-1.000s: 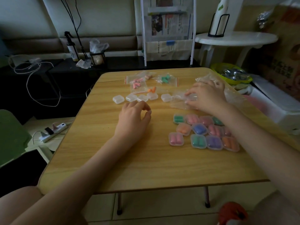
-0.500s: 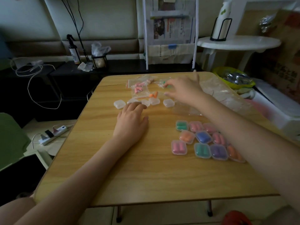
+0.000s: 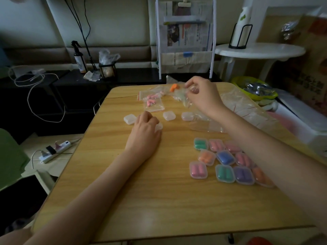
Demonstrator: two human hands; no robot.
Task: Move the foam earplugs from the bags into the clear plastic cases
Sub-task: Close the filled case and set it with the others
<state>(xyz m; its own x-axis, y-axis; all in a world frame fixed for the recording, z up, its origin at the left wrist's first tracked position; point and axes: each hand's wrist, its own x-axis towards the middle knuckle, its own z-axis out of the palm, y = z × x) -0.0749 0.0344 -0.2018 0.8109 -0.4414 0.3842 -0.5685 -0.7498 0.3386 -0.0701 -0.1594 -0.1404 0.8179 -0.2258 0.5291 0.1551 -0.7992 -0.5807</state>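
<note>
My right hand pinches a small clear bag and holds it just above the far side of the table; orange earplugs show at its upper end. My left hand lies on the wooden table, fingers curled over an empty clear case. Three more empty cases lie in a row: one at the left, one in the middle, one at the right. A bag of pink earplugs lies beyond them. Several filled cases sit under my right forearm.
Large clear plastic bags lie crumpled on the table's right side. A white round side table and a newspaper rack stand behind. A power strip lies on the floor at the left, near a green chair.
My right hand has moved from the large plastic at the right to the far bags and lifted the one with orange earplugs. My left hand slid forward onto an empty case.
</note>
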